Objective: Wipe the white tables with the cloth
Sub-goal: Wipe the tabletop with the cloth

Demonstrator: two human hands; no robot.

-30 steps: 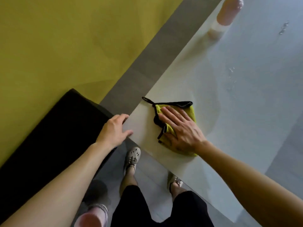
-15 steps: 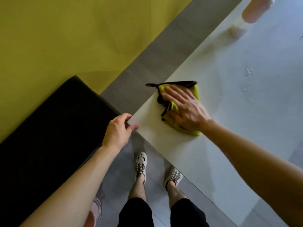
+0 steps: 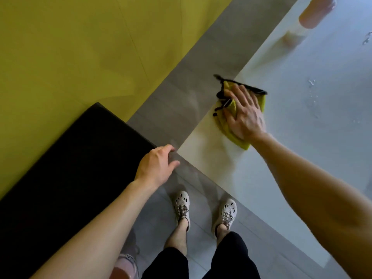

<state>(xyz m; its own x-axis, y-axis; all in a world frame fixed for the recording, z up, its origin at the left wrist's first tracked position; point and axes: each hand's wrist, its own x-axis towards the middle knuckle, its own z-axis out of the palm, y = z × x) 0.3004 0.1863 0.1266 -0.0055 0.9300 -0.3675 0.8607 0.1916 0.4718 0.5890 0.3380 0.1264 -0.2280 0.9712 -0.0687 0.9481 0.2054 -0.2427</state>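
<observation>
Fingers (image 3: pixel 240 95) on our right hand (image 3: pixel 244 115) are laid out straight and a bit spread, palm down, pressing flat on the cloth (image 3: pixel 225 121). We're not curling around it or pinching it, just holding it down on top. It's the yellow-green cloth with the black trim, bunched under the palm, and it sits on the white table (image 3: pixel 302 148) right at the left edge, a little way up from the near left corner. One black loop of the trim pokes out past that edge.

Our left hand (image 3: pixel 155 168) is down at that near left corner, fingers loosely curled with nothing in them. The fingertips are just beside the corner, and honestly we can't tell whether they touch it.

Further along the table there are some droplets (image 3: pixel 312 83) toward the right of the cloth, well apart from it. Way up by the far end of the left edge stands a peach-coloured bottle (image 3: pixel 314 13), too blurry to say more.

Off the table, there's a strip of grey floor (image 3: pixel 181 87) along the left edge, then a yellow surface (image 3: pixel 80 47) beyond it, and a black bench (image 3: pixel 70 168) under our left arm. Our pale shoes (image 3: pixel 182 204) are planted on the floor just beside the near edge.
</observation>
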